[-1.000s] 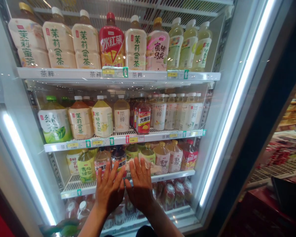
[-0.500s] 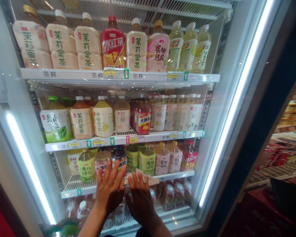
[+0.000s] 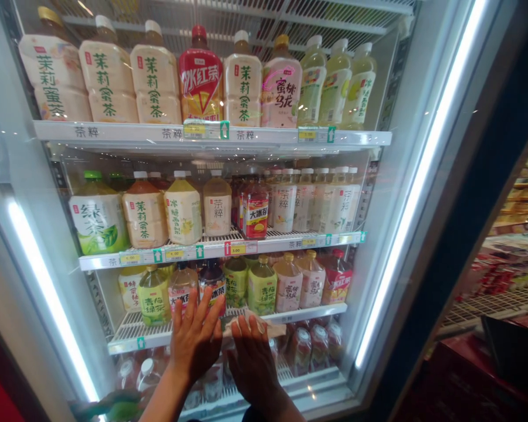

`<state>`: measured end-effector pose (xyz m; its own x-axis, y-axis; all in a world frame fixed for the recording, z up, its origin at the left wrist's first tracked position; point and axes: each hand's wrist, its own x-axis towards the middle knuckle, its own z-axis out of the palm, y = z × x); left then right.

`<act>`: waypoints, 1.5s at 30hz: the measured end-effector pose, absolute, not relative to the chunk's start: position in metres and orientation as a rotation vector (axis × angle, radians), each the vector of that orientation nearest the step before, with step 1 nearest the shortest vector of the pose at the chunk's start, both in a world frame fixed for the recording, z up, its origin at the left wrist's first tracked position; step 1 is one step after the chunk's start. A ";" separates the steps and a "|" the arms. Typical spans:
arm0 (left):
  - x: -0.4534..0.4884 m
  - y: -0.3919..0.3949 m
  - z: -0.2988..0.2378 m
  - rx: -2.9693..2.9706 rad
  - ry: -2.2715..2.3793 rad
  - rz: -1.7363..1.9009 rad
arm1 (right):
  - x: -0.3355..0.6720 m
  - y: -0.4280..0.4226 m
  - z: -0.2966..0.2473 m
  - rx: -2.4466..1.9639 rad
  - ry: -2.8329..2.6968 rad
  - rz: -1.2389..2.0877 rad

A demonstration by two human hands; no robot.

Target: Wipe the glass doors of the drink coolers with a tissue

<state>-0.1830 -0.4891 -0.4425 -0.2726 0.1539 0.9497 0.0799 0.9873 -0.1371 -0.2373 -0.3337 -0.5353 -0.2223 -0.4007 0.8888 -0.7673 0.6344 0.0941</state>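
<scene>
A glass-fronted drinks cooler (image 3: 378,193) fills the view, its shelves packed with tea bottles. My left hand (image 3: 196,340) lies flat on the glass with fingers spread, level with the third shelf. Beside it my right hand (image 3: 253,357) presses a pale crumpled cloth (image 3: 257,324) against the glass, the fingers curled over it. Both hands touch at the thumbs' side. Behind them stand green and dark-labelled bottles (image 3: 259,287) on the third shelf.
Bright light strips run down the left door edge (image 3: 48,299) and the right frame (image 3: 418,181). A dark pillar (image 3: 475,223) stands to the right of the cooler. Wire shelves with packaged goods (image 3: 506,269) show at the far right.
My right hand has slid down the glass with the cloth, from the third-shelf bottles to the shelf's edge. The left hand has stayed in place.
</scene>
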 end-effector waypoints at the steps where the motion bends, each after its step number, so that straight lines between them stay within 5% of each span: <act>1: -0.183 -0.489 -0.443 -0.171 -1.849 0.069 | -0.238 -0.333 -0.530 0.930 -1.842 0.464; 9: -0.184 -0.490 -0.443 -0.184 -1.846 0.058 | -0.246 -0.344 -0.452 0.802 -1.791 0.553; 19: -0.184 -0.487 -0.440 -0.185 -1.832 0.037 | -0.239 -0.332 -0.525 0.895 -1.790 0.444; 28: -0.183 -0.488 -0.441 -0.182 -1.839 0.043 | -0.249 -0.347 -0.441 0.811 -1.740 0.581; 37: -0.180 -0.486 -0.437 -0.207 -1.818 0.017 | -0.232 -0.334 -0.550 0.960 -1.769 0.431; 45: -0.161 -0.493 -0.398 -0.226 -1.812 -0.006 | -0.247 -0.348 -0.425 0.889 -1.678 0.492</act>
<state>-0.1607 -0.4926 -0.3976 -0.2336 0.1507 0.9606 0.1569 0.9808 -0.1158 -0.2468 -0.3484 -0.4252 -0.0976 -0.3036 0.9478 -0.7674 0.6293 0.1225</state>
